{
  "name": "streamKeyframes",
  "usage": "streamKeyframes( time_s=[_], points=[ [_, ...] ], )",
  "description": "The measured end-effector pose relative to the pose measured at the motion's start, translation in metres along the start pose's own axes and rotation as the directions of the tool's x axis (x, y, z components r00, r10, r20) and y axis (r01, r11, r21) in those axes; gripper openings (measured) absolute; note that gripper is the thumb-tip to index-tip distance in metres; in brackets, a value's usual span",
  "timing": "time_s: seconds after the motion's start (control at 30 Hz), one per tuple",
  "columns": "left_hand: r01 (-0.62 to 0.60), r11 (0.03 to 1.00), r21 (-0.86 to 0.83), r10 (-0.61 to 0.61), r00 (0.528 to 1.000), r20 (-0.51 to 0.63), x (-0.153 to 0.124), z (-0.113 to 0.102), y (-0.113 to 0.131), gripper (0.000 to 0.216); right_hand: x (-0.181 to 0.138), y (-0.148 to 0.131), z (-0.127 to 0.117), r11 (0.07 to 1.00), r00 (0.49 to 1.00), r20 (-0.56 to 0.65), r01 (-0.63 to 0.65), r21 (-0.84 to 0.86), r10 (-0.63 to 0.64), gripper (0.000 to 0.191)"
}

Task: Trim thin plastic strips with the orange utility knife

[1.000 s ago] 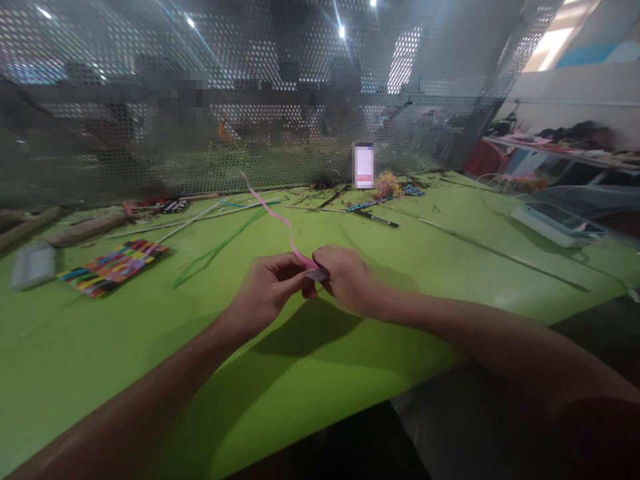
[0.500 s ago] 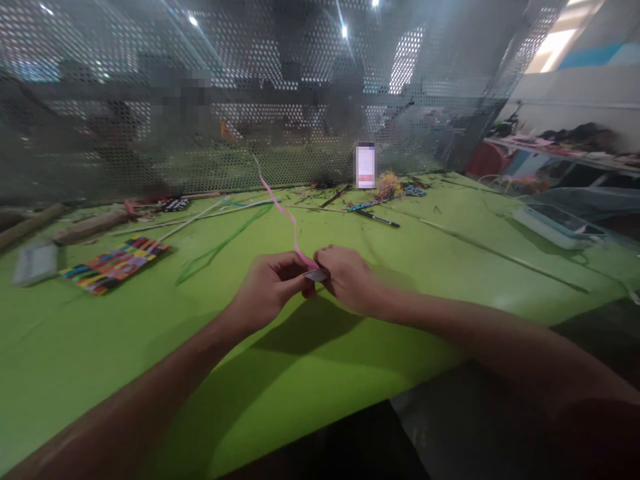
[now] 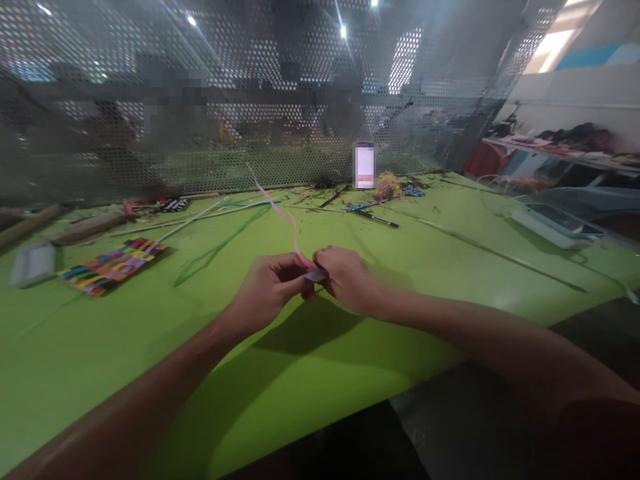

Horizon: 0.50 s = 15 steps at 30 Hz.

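Note:
Both of my hands meet over the green table (image 3: pixel 350 373), just above its middle. My left hand (image 3: pixel 267 290) and my right hand (image 3: pixel 347 277) pinch the near end of a thin pink strip (image 3: pixel 287 223), where it is folded into a small flat piece between the fingertips. The free end of the strip curls up and away to the left. Both hands have their fingers closed on it.
A woven multicoloured mat (image 3: pixel 113 265) lies at the left, with a grey flat object (image 3: pixel 33 263) beside it. Long green and pale strips (image 3: pixel 220 245) cross the table behind. A pen (image 3: pixel 377 219), scraps and a phone (image 3: pixel 363 165) sit by the perforated metal screen. A clear tray (image 3: pixel 555 223) stands at the right.
The free end of the pink strip has swung up and then back down a little to the left. My hands stay in place, pinching the folded end.

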<state>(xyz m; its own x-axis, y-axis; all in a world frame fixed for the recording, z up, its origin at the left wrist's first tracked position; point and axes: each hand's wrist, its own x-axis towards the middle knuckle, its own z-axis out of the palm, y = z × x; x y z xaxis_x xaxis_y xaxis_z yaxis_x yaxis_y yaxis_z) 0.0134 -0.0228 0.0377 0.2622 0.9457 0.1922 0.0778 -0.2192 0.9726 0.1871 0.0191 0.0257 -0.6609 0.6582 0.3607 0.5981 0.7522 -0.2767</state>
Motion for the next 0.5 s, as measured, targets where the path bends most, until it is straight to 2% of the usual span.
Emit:
streamKeyframes(
  time_s=[0.13, 0.23, 0.37, 0.5],
  points=[
    [0.022, 1.0, -0.017, -0.022, 1.0, 0.011, 0.002, -0.004, -0.005, 0.014, 0.002, 0.005, -0.004, 1.0, 1.0, 0.0, 0.004, 0.028, -0.004, 0.02],
    [0.042, 0.997, -0.072, -0.044, 0.999, -0.028, 0.007, -0.009, -0.013, 0.014, 0.009, 0.016, -0.015, 1.0, 1.0, 0.003, 0.009, 0.027, -0.009, 0.01],
    [0.079, 0.993, -0.089, -0.086, 0.994, -0.074, 0.013, -0.013, -0.02, 0.015, 0.018, 0.028, -0.028, 0.981, 0.998, -0.029, 0.065, 0.183, -0.061, 0.009],
    [0.093, 0.996, 0.006, -0.092, 0.995, -0.033, 0.015, -0.015, -0.025, 0.016, 0.018, 0.029, -0.026, 0.954, 0.992, 0.075, 0.076, 0.291, -0.102, 0.012]
  ],
)
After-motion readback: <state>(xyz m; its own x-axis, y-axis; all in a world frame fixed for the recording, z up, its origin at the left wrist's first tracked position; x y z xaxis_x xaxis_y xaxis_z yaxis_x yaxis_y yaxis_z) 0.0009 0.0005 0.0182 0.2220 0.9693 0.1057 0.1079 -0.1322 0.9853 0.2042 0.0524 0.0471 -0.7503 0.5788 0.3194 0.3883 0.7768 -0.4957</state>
